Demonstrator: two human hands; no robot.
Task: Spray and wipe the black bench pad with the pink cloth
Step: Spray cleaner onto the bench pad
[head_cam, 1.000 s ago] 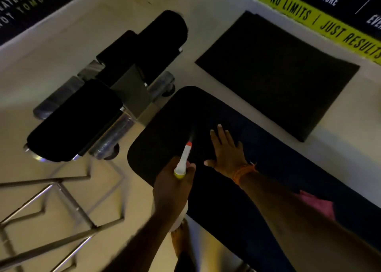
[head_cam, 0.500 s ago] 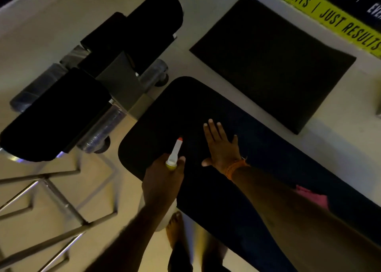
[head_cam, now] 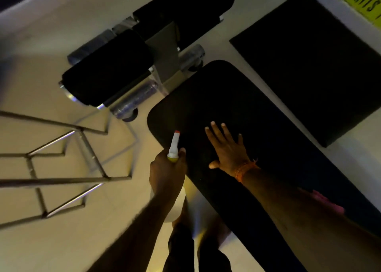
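Black bench pad (head_cam: 237, 98): runs diagonally, centre frame. Left hand (head_cam: 168, 171): fist wrapped around white spray bottle (head_cam: 173, 146), red nozzle over pad edge. Right hand (head_cam: 226, 150): flat, fingers spread, empty, on pad. Pink cloth (head_cam: 327, 201): on pad behind right forearm.

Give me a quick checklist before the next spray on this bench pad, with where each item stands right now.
1. Spray bottle gripped in the left hand: ok.
2. Nozzle aimed over the black bench pad: ok.
3. Right hand clear of the spray path: not ok, it lies flat on the pad just beside the nozzle.
4. Pink cloth within reach: ok, it lies on the pad, partly hidden behind the right forearm.
5. Pad already wet: cannot tell, too dark.
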